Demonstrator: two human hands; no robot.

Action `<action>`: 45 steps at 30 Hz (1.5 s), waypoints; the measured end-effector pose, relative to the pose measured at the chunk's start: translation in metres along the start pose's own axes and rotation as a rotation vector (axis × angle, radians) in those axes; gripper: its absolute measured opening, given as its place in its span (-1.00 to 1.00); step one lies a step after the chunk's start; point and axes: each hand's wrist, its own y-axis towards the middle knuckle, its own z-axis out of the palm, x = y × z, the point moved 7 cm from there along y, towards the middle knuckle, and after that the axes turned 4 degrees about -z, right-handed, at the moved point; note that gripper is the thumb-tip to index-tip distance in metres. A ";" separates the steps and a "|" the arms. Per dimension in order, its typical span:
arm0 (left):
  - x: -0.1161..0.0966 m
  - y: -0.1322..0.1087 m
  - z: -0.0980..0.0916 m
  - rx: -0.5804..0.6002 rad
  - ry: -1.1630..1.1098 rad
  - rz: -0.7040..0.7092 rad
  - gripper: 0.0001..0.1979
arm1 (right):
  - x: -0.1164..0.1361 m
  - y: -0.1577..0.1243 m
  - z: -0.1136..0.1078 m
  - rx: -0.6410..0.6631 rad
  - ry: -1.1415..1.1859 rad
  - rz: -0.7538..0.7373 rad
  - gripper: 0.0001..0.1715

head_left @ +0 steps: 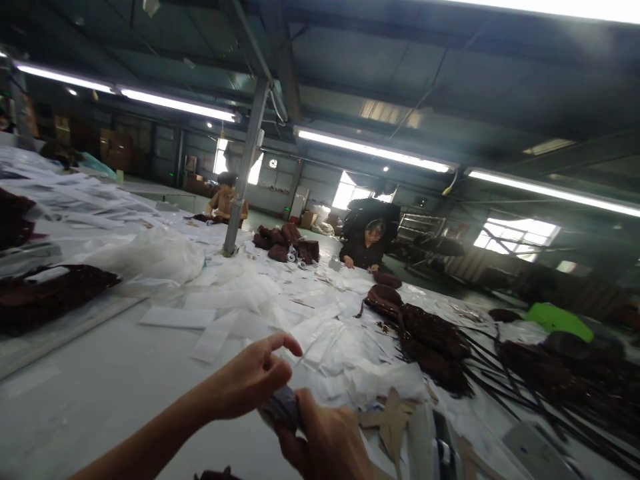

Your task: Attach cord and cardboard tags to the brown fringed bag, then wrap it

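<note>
My left hand (253,377) reaches in from the lower left, fingers curled, thumb and forefinger pinching at a small grey folded piece (284,407). My right hand (327,440) comes up from the bottom edge and grips the same grey piece from below. Both hands hover just above the white table (100,373) at its near edge. Right behind them lie scattered white paper strips and clear plastic bags (320,333). What the grey piece is cannot be made out.
Piles of dark brown woven pieces (430,337) with long dark strips lie to the right, more at the left edge (45,293). A steel post (243,173) stands on the table. Two people work at the far side. A green object (557,320) lies far right.
</note>
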 end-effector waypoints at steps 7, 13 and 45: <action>-0.017 -0.002 0.007 -0.101 -0.191 -0.010 -0.68 | 0.004 0.015 -0.026 0.004 0.238 0.134 -0.69; 0.008 -0.004 0.002 -0.406 -0.684 -0.072 -0.56 | -0.004 0.002 -0.016 -0.098 0.273 0.238 -0.78; 0.093 0.031 0.057 -0.082 -0.281 -0.242 -0.64 | -0.064 -0.045 0.022 0.311 0.493 0.377 -0.67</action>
